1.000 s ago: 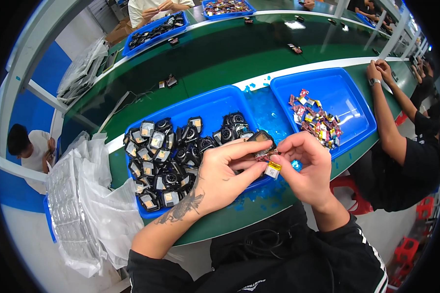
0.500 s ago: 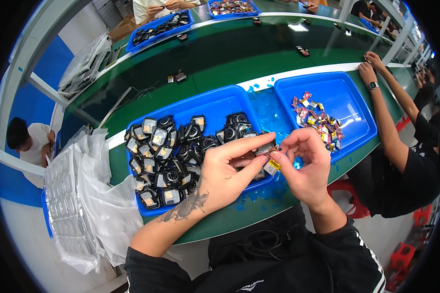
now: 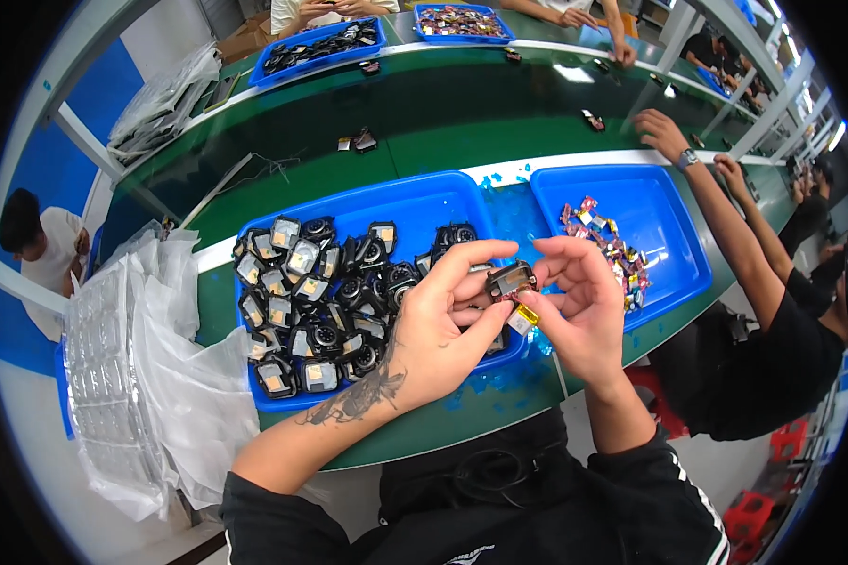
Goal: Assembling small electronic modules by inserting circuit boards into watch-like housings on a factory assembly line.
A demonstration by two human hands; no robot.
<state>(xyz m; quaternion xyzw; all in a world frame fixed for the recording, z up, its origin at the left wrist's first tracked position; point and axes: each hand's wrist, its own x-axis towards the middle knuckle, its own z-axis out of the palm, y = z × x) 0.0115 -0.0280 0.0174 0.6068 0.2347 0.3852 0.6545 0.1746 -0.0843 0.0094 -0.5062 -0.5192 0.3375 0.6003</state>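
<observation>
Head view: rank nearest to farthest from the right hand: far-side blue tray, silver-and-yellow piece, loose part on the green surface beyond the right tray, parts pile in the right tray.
From the right hand:
1. Silver-and-yellow piece: at its thumb tip.
2. Parts pile: just beyond, in the right tray.
3. Loose part: on the green surface.
4. Far-side blue tray: top of view.

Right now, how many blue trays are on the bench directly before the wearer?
2: the left tray, holding black casings, and the right tray, holding small red and yellow parts. The left hand and right hand partly cover them; others could be hidden.
</observation>
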